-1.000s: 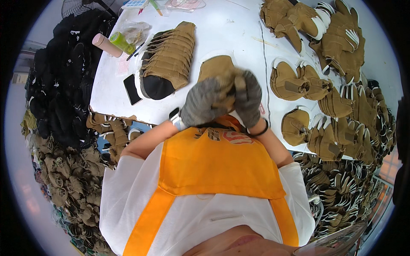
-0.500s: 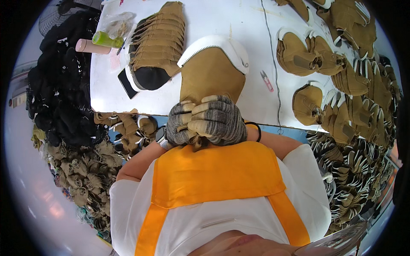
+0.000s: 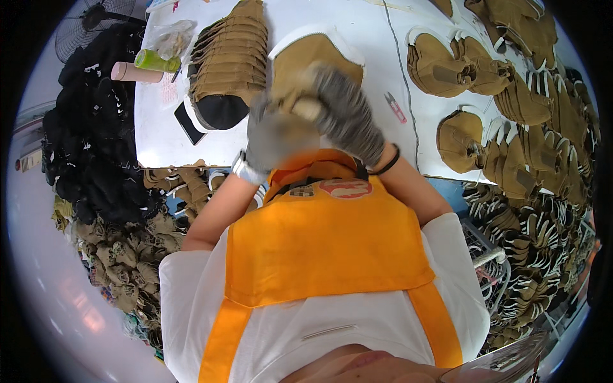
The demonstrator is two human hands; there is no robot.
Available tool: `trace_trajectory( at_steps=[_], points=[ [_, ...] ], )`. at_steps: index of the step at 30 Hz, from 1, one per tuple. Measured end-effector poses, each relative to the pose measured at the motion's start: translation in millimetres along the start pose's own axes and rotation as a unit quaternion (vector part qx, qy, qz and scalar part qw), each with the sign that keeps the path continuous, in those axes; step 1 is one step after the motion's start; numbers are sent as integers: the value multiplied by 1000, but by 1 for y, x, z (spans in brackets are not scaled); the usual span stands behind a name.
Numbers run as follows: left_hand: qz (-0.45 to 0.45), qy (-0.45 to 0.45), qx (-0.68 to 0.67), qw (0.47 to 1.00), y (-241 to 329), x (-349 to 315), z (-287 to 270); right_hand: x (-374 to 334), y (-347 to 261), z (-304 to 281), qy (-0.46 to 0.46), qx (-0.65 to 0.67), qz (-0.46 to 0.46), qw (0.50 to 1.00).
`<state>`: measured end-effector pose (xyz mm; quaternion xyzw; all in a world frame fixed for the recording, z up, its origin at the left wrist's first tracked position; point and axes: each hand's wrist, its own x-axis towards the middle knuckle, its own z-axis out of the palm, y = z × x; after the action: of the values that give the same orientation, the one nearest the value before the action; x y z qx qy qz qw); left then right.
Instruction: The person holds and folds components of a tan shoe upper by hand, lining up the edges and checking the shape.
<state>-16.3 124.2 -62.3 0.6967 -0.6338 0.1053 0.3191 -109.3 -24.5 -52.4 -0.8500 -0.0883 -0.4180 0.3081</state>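
Note:
A brown shoe upper [image 3: 297,60] with a white toothed edge lies over the near middle of the white table. Both my hands wear grey knitted gloves with pale fingertips. My left hand [image 3: 260,137] is closed on the upper's near end, partly smeared by motion. Over the upper's right part, my right hand [image 3: 348,112] grips with curled fingers, hiding its middle. Left of them rests an overlapping stack of brown shoe uppers [image 3: 230,54], with a black piece [image 3: 220,112] at its near end.
Pink thread snips [image 3: 396,108] and a dark cord [image 3: 412,121] lie right of my hands. More brown uppers [image 3: 460,137] crowd the right side. A phone [image 3: 189,124], pink bottle [image 3: 137,71] and green bottle [image 3: 156,60] stand left. Black pieces [image 3: 96,121] are heaped beyond the left edge.
My hands have separated from their clasp at the upper's near end. The right has moved up and over the upper; the left has shifted slightly up. The orange apron's front shows more.

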Motion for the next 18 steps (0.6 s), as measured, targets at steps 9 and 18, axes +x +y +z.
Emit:
trace_trajectory(
  at_steps=[9,18],
  points=[
    [-217,33,-285,933,-64,99,50,-131,72,-31,7,239,595,767],
    [-294,59,-295,907,-130,153,75,-190,63,25,-55,78,562,822]
  ],
)
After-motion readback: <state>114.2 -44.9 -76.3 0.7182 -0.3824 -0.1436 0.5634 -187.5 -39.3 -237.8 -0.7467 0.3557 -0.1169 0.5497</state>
